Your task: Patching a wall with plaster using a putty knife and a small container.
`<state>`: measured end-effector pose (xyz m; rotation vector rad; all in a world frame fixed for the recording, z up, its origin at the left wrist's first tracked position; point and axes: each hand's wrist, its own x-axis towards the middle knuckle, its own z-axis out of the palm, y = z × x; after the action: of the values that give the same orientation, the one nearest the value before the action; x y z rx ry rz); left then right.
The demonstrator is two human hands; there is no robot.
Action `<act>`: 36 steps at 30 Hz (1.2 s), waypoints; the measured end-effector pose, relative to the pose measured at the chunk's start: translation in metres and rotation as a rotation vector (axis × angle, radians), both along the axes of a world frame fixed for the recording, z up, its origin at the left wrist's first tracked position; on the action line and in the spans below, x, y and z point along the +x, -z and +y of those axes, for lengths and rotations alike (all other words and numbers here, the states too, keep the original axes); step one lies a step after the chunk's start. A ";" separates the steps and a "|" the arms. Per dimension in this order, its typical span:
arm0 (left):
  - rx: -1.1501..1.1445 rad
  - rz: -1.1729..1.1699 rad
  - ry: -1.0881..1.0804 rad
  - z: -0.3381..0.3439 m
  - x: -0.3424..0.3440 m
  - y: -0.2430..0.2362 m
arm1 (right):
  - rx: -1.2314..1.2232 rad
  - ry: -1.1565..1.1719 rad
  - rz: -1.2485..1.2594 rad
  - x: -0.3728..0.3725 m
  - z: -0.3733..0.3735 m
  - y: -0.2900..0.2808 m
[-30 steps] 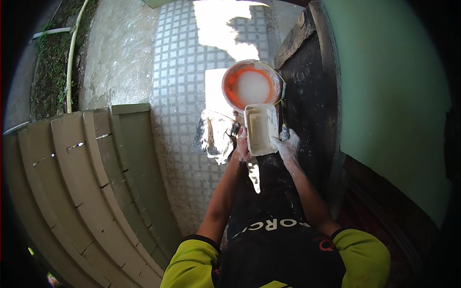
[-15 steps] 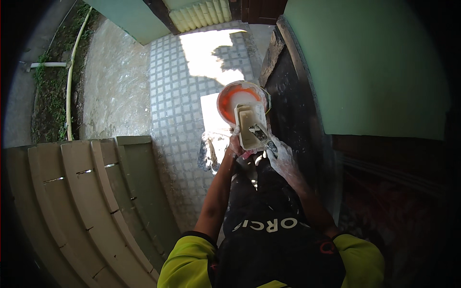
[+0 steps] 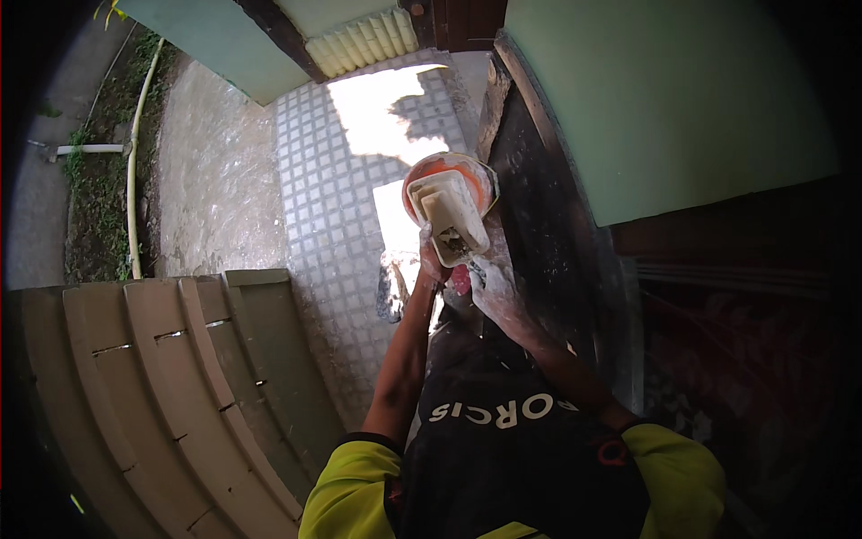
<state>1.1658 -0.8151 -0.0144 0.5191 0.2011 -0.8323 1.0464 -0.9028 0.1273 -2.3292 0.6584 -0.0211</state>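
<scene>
My left hand (image 3: 429,248) grips the side of a white rectangular tray (image 3: 469,217), tilted and held over an orange-lined, paint-smeared bucket (image 3: 483,181) with pale contents, largely hidden by the tray. My right hand (image 3: 487,291), coated with white residue, is closed on a scraper with a dark, smeared blade (image 3: 453,239) inside the tray's near end. A small pink item (image 3: 462,280) shows below the tray; I cannot make out what it is.
A white board (image 3: 393,203) and crumpled cloth (image 3: 391,289) lie left of the bucket on tiled floor (image 3: 317,216). Slatted boards (image 3: 153,386) stand near left; a dark board (image 3: 530,202) and green wall (image 3: 682,99) are on the right. A pipe (image 3: 141,162) runs along a weedy strip.
My right hand has brought the scraper from beside the tray into it. The tray has moved left over the bucket and tilted. The view has shifted, showing more of the doorway ahead.
</scene>
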 end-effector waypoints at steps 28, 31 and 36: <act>0.136 -0.160 -0.110 -0.039 -0.012 -0.051 | 0.010 -0.110 0.054 0.021 -0.052 -0.010; 0.057 -0.118 -0.110 -0.029 -0.010 -0.030 | 0.042 -0.206 0.003 0.019 -0.052 -0.015; 0.148 -0.079 -0.246 -0.031 -0.014 -0.051 | -0.076 -0.160 -0.183 0.004 -0.031 -0.008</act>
<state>1.1514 -0.8464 0.0363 0.6511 0.2499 -0.5583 1.0508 -0.9336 0.1348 -2.4107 0.3857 -0.1863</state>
